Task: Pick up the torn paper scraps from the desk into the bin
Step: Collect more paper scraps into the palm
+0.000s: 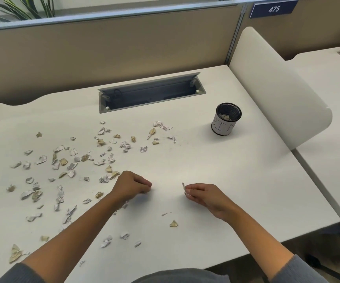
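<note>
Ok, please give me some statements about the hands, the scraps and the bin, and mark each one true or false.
1. The right hand pinches a scrap. True.
2. The bin is empty. False: scraps lie inside it.
3. Most scraps lie on the left part of the desk. True.
4. The bin lies on its side. False: it stands upright.
5. The left hand is flat and open. False: its fingers are curled; whether they hold anything cannot be told.
</note>
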### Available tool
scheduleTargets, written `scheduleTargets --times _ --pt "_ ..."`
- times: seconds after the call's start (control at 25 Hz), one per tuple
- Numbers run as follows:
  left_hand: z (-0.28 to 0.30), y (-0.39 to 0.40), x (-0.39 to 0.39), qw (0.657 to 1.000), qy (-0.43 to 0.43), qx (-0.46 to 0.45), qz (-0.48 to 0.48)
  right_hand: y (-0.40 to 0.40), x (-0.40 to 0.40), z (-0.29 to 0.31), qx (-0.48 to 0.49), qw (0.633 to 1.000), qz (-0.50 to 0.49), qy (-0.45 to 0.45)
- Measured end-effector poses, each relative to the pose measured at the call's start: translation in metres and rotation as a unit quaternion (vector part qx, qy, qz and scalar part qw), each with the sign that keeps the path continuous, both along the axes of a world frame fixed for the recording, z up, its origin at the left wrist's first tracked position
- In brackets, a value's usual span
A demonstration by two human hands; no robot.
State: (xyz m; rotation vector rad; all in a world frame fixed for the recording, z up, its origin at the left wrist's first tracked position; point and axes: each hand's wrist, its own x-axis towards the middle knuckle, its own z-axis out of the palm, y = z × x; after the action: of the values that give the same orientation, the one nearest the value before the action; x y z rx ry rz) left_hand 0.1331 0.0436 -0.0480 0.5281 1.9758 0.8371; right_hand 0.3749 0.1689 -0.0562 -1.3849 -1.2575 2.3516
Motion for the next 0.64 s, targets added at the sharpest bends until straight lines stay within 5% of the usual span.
scheduleTargets --times 0.24,0.48,0.64 --pt "0.031 0.083 0.04 0.976 -0.191 0.089 0.065 0.072 0.01 0.033 -0.006 0.991 -0.118 0.055" --pt "0.066 0.193 0.077 0.963 -0.189 0.176 0.083 0.173 0.006 0.081 0.205 0.965 -0.162 0.033" --pt "0.068 0.258 0.095 0.97 -0.139 0.177 0.089 0.225 -0.011 0.085 0.361 0.918 -0.134 -0.092"
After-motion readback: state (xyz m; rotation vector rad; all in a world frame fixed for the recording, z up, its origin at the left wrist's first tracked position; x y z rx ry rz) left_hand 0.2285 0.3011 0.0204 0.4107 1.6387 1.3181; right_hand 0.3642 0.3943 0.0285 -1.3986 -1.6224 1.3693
